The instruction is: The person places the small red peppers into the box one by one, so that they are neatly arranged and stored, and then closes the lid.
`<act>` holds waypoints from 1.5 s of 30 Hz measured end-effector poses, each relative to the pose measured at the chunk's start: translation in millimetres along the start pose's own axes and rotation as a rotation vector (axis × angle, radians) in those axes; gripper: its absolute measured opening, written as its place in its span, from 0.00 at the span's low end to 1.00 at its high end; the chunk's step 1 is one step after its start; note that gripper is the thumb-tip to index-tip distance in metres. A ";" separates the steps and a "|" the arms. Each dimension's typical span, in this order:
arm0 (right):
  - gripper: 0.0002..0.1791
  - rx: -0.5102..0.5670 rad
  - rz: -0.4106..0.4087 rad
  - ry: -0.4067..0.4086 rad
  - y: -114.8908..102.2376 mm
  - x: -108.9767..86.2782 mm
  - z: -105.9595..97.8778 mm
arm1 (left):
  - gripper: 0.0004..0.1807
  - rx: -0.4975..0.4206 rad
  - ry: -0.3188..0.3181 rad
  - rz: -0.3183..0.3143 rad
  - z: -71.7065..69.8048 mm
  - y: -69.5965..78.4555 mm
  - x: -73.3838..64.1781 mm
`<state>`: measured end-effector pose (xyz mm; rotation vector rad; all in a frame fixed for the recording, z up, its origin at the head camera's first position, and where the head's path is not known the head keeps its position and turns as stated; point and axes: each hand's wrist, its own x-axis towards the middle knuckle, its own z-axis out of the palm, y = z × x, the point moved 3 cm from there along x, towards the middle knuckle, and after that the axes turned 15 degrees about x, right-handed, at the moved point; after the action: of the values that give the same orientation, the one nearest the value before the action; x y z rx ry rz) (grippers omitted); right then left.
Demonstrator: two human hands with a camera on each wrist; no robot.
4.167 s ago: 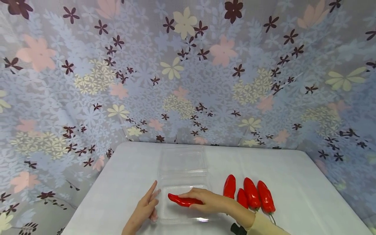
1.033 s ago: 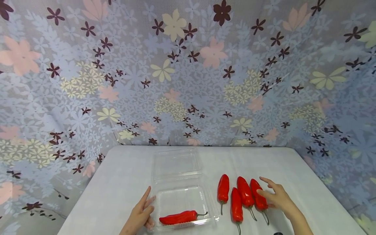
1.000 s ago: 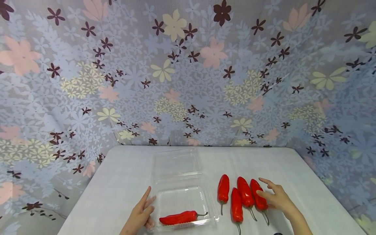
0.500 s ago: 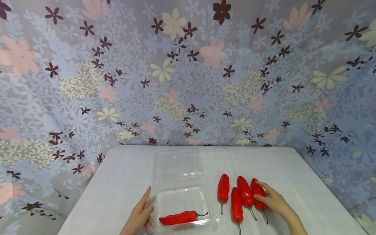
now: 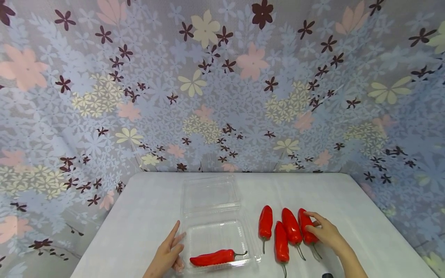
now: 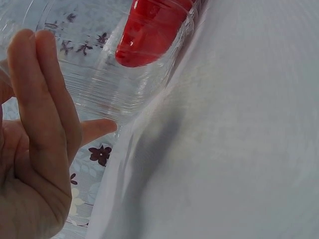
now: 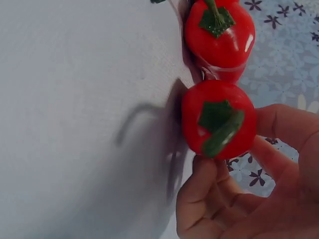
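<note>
A clear plastic clamshell box (image 5: 213,236) lies unfolded on the table, its lid toward the back. One red pepper (image 5: 213,258) lies crosswise along the near side of its base. My left hand (image 5: 167,253) stays at the box's left edge, index finger extended; in the left wrist view its straight fingers (image 6: 35,94) are against the clear plastic. My right hand (image 5: 328,233) holds the rightmost loose red pepper (image 5: 304,220) between thumb and fingers. In the right wrist view this pepper (image 7: 219,94) shows its green stem end, with digits on two sides.
Beside the held pepper lie other red peppers, a middle one (image 5: 291,226), a nearer one (image 5: 281,243) and a left one (image 5: 265,222), stems toward me. A white cloth covers the table (image 5: 153,200). Flowered fabric (image 5: 222,96) hangs behind. A dark object (image 5: 327,275) shows at the bottom edge.
Earlier the right hand held a pepper over the box; that pepper now lies inside. The right hand moved right and its fingers closed on the rightmost pepper. The left hand has barely moved.
</note>
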<state>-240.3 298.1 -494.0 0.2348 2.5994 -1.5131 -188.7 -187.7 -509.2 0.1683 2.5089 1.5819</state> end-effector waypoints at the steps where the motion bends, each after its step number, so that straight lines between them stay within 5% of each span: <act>1: 0.34 0.003 0.006 -0.004 0.5 0.7 0.8 | 0.40 0.003 -0.001 -0.003 -0.2 0.2 0.0; 8: 0.42 -0.052 -0.007 -0.003 3.6 4.7 6.7 | 0.40 -0.016 -0.015 0.017 -1.0 2.4 -0.8; 16: 0.40 -0.052 -0.048 0.023 -2.2 2.8 -0.6 | 0.39 -0.013 -0.019 0.017 -0.1 -0.3 -0.4; 20: 0.39 -0.046 -0.098 0.064 -19.2 0.9 -11.4 | 0.39 -0.021 -0.021 0.025 1.9 -0.6 -1.5; 29: 0.37 -0.012 -0.365 0.104 -82.2 -5.5 -26.5 | 0.40 -0.012 -0.018 0.027 0.3 -1.4 1.2; 38: 0.35 0.020 -0.593 0.016 -147.2 -11.4 -17.0 | 0.40 -0.035 -0.030 0.017 -1.5 -2.4 2.3; 45: 0.33 0.043 -0.728 -0.198 -179.8 -11.9 23.7 | 0.40 -0.047 -0.049 0.000 -0.7 -5.5 2.6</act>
<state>-263.2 189.1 -350.3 -0.9031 2.6104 -1.6520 -191.4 -190.2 -514.1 0.1981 2.4325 1.6155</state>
